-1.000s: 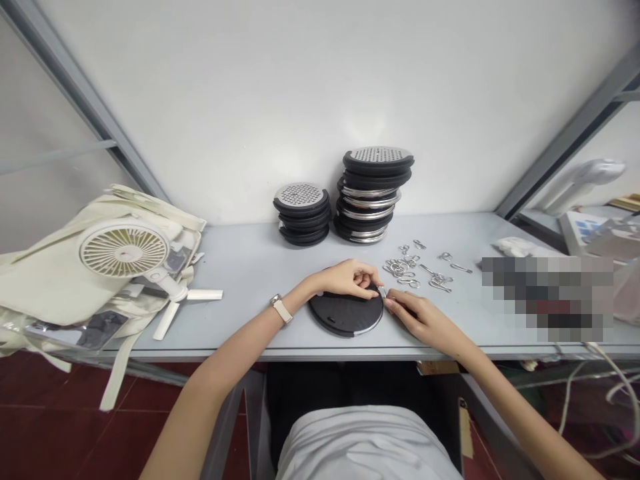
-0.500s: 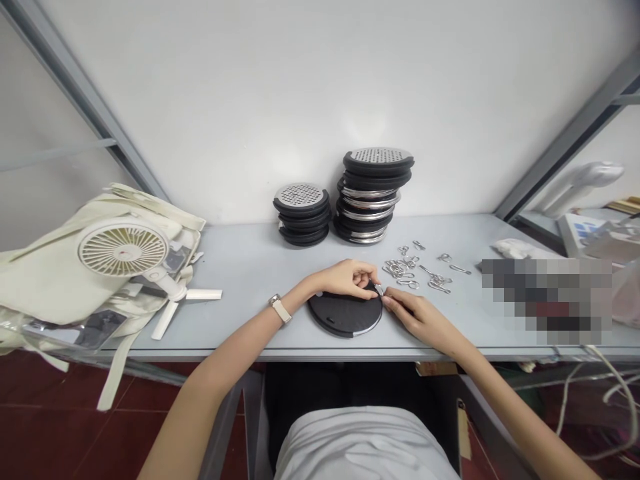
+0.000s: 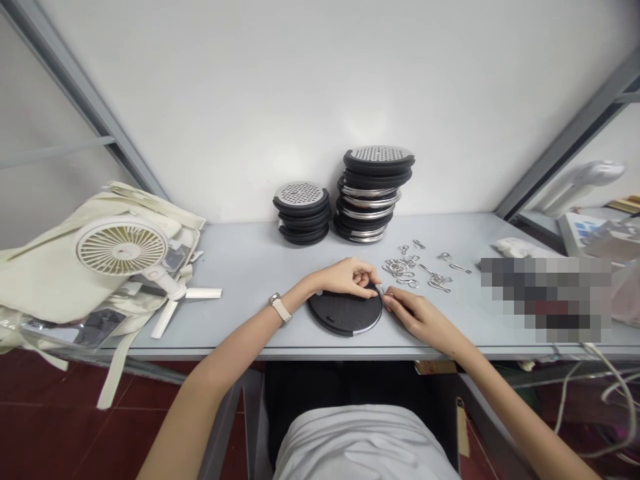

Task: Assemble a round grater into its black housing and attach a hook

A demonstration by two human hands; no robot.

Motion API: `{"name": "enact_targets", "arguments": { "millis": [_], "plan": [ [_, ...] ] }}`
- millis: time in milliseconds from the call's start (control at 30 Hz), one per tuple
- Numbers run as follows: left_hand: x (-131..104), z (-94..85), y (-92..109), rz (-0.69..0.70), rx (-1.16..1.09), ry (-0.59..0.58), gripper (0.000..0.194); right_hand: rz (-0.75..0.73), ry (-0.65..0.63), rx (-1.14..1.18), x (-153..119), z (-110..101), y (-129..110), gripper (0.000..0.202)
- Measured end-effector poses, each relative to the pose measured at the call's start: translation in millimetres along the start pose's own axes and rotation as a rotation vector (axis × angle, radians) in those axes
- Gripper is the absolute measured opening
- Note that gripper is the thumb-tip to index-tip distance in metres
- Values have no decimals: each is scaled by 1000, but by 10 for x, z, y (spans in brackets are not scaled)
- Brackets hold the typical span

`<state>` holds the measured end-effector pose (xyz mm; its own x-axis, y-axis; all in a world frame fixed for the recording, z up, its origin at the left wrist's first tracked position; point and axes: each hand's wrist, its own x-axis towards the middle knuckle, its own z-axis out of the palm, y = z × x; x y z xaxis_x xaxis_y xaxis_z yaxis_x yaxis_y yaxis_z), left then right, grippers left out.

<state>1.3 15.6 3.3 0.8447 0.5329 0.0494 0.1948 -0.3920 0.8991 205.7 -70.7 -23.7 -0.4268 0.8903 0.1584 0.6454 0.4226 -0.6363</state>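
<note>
A flat black disc [image 3: 345, 315] with a metal strip along part of its rim lies near the table's front edge. Over its far side, my left hand [image 3: 350, 277] is closed, thumb and forefinger pinching at the upper right rim. My right hand [image 3: 420, 317] is closed at the same rim from the right, its fingertips on a small silver metal clip [image 3: 379, 289]. How the clip meets the rim is partly hidden by my fingers. Loose silver metal hooks [image 3: 399, 268] lie in a scattered pile just beyond my right hand.
Behind stand a short stack [image 3: 303, 217] and a taller, uneven stack [image 3: 373, 193] of black-rimmed discs with perforated metal tops. On the left, a white fan [image 3: 123, 250] rests against a cream bag [image 3: 45, 273]. A blurred-out patch covers something at right. Cables [image 3: 620, 400] hang at the right edge.
The small metal clip between my fingers has tilted slightly at the disc's rim. Both hands and the disc stay in nearly the same place.
</note>
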Motion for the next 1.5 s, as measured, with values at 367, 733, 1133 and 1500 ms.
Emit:
{"name": "enact_targets", "arguments": {
  "millis": [367, 733, 1133, 1500],
  "plan": [
    [-7, 5, 0, -7, 19, 0, 27, 7, 6, 11, -3, -12, -24, 28],
    [-5, 1, -15, 0, 59, 21, 26, 16, 3, 8, -4, -7, -25, 28],
    [2, 8, -49, 32, 10, 24, 27, 13, -11, 22, -15, -18, -37, 28],
    [9, 3, -66, 28, -22, 6, 32, 30, -51, 57, -17, -21, -15, 30]
  ]
}}
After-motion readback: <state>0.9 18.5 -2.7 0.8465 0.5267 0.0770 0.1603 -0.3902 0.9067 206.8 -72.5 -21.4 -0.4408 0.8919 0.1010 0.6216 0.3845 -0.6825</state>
